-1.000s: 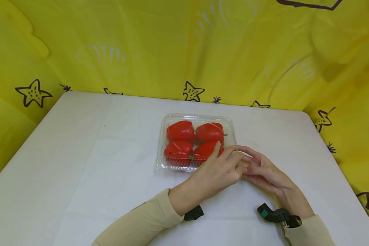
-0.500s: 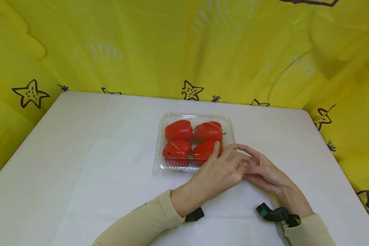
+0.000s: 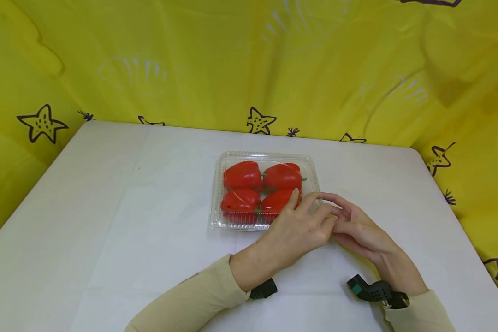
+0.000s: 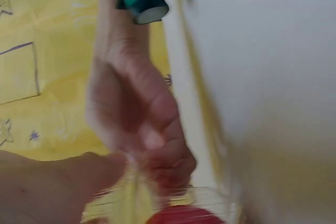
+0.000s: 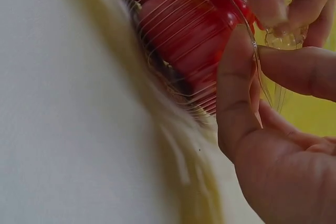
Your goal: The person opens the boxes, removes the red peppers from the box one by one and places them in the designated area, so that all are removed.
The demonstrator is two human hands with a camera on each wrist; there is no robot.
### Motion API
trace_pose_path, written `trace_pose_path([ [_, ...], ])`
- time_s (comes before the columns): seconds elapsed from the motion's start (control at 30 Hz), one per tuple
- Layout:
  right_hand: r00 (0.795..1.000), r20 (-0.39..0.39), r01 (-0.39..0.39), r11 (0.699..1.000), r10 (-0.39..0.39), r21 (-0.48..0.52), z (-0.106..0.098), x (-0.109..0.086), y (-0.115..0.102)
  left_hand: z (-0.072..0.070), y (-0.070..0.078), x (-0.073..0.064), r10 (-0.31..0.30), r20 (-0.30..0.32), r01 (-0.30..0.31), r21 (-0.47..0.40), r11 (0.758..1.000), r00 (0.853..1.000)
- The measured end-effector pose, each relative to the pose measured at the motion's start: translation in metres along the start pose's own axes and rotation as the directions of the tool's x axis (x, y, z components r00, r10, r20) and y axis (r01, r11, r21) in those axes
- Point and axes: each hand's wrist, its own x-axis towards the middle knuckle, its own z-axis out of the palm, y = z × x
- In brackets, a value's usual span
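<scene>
A clear plastic clamshell container (image 3: 216, 196) lies on the white table, its lid over several red bell peppers (image 3: 242, 175) with green stems. My left hand (image 3: 294, 235) reaches across its front right corner. In the right wrist view, the left fingers (image 5: 265, 3) pinch a clear corner tab (image 5: 286, 39) of the container. My right hand (image 3: 363, 233) comes in from the right and pinches the thin clear rim (image 5: 255, 51) between thumb and finger. The left wrist view shows the right hand (image 4: 139, 93) beyond the left hand (image 4: 47, 187), with both sets of fingertips close together.
A white cloth covers the table (image 3: 157, 258). Behind it and along its sides hangs a yellow curtain (image 3: 191, 69) with dark starfish drawings. Black camera mounts (image 3: 373, 290) sit at the wrists, below beige sleeves (image 3: 191, 299).
The left hand's fingertips have shifted slightly to the right along the corner. The right hand and the container stay nearly where they were.
</scene>
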Motion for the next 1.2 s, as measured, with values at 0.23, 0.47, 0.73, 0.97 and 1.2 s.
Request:
trace_pose_path([
  [0.23,0.998,-0.058,-0.010,0.997,0.005,-0.071,-0.001,-0.004,-0.006,-0.016,-0.020,-0.008,-0.033,0.211,0.075,-0.193,0.978,0.977],
  [0.47,0.994,-0.112,-0.034,0.989,0.018,-0.140,0.000,-0.004,-0.007,-0.035,-0.040,-0.036,-0.132,0.423,0.218,-0.163,0.962,0.897],
  [0.73,0.990,-0.139,-0.051,0.980,0.024,-0.190,0.000,-0.008,-0.012,-0.040,-0.050,-0.078,-0.210,0.297,0.241,-0.071,0.968,0.931],
  [0.97,0.986,-0.166,-0.067,0.967,0.026,-0.246,0.002,-0.008,-0.012,-0.043,-0.049,-0.084,-0.252,0.390,0.324,-0.131,0.937,0.886],
  [1.2,0.986,-0.164,-0.067,0.960,0.023,-0.271,0.004,-0.007,-0.013,-0.047,-0.051,-0.083,-0.238,0.409,0.317,-0.137,0.939,0.881],
])
